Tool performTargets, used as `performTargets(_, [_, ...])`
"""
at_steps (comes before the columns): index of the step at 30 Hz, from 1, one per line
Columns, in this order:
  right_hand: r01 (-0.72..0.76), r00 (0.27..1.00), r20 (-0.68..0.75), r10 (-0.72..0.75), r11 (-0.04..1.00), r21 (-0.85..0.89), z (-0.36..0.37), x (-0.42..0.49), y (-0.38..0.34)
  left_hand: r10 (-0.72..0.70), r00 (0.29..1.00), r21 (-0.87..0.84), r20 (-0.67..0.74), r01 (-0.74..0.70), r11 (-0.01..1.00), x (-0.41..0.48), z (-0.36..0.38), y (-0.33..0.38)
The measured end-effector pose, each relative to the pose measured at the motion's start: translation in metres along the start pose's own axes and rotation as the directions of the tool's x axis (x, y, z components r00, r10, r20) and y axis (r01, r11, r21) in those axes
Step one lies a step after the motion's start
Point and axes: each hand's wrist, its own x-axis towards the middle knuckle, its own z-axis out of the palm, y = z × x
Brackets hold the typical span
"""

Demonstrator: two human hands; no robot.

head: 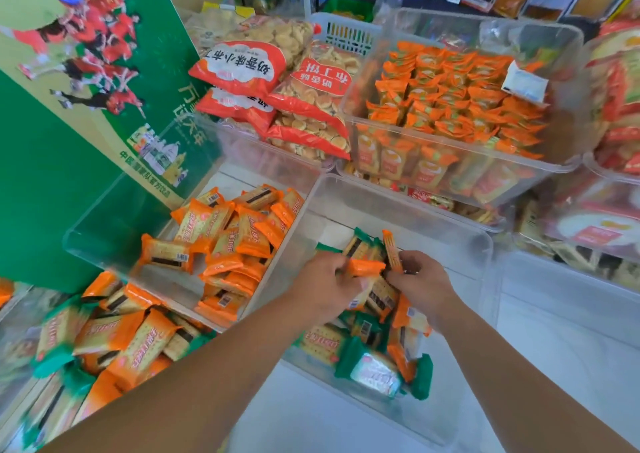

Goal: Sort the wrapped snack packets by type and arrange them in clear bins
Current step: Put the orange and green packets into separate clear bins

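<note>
The far clear bin (568, 166) is already packed with one kind of orange packet, in fairly neat rows. The left clear bin (114, 217) holds only orange cracker packets (221, 241), loosely heaped and filling about half of it, so that sort looks well under way. The near clear bin (398, 207) is still mixed, green packets (377, 373) among orange ones. A mixed loose pile (114, 338), cut off at the lower left edge, is unsorted. Both hands work inside the near bin: the left hand (323, 284) pinches an orange packet (367, 267), and the right hand (424, 281) curls round packets beneath it, though which ones I cannot tell. The packet print is blurred.
</note>
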Motion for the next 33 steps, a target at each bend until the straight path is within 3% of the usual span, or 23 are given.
performTargets(3, [0.010,0.999,-0.039,-0.013,0.998,-0.060,-0.001,-0.004,0.002,-0.070,0.998,-0.076,-0.003,0.069,0.995,0.016,0.026,0.000])
performTargets(6, [0.052,0.997,-0.045,-0.056,0.995,-0.085,-0.008,-0.014,0.000,-0.104,0.990,-0.161,-0.091,0.088,0.983,0.023,0.039,-0.002])
performTargets(11, [0.181,0.967,-0.160,-0.198,0.977,-0.116,-0.015,-0.037,-0.012,-0.032,0.968,-0.259,-0.250,-0.035,0.965,-0.005,0.031,0.010])
performTargets(14, [0.317,0.932,-0.173,-0.319,0.948,-0.041,-0.006,-0.066,-0.040,-0.032,0.929,-0.358,-0.370,-0.111,0.927,-0.038,-0.004,0.014])
performTargets(18, [0.466,0.885,-0.083,-0.459,0.878,0.108,0.028,-0.100,-0.093,-0.141,0.773,-0.419,-0.619,-0.173,0.891,-0.083,-0.076,0.010])
performTargets(21, [0.518,0.851,0.032,-0.525,0.847,0.121,0.067,-0.106,-0.121,-0.277,0.614,-0.411,-0.739,-0.085,0.908,-0.096,-0.120,-0.018])
performTargets(22, [0.512,0.850,0.072,-0.522,0.851,0.118,0.079,-0.105,-0.126,-0.310,0.615,-0.401,-0.726,-0.013,0.916,-0.098,-0.129,-0.026])
performTargets(24, [0.474,0.863,0.151,-0.482,0.876,0.089,0.096,-0.102,-0.129,-0.335,0.697,-0.351,-0.634,0.126,0.928,-0.102,-0.138,-0.040])
performTargets(27, [0.396,0.902,0.170,-0.397,0.917,0.046,0.087,-0.098,-0.116,-0.265,0.796,-0.146,-0.544,0.221,0.964,-0.111,-0.137,-0.046])
performTargets(30, [0.305,0.921,0.244,-0.304,0.952,0.032,0.041,-0.094,-0.090,-0.066,0.797,0.074,-0.601,0.138,0.988,-0.118,-0.126,-0.036])
performTargets(33, [0.260,0.946,0.224,-0.235,0.962,-0.089,-0.013,-0.082,-0.059,0.050,0.873,0.033,-0.486,-0.039,0.999,-0.112,-0.093,-0.015])
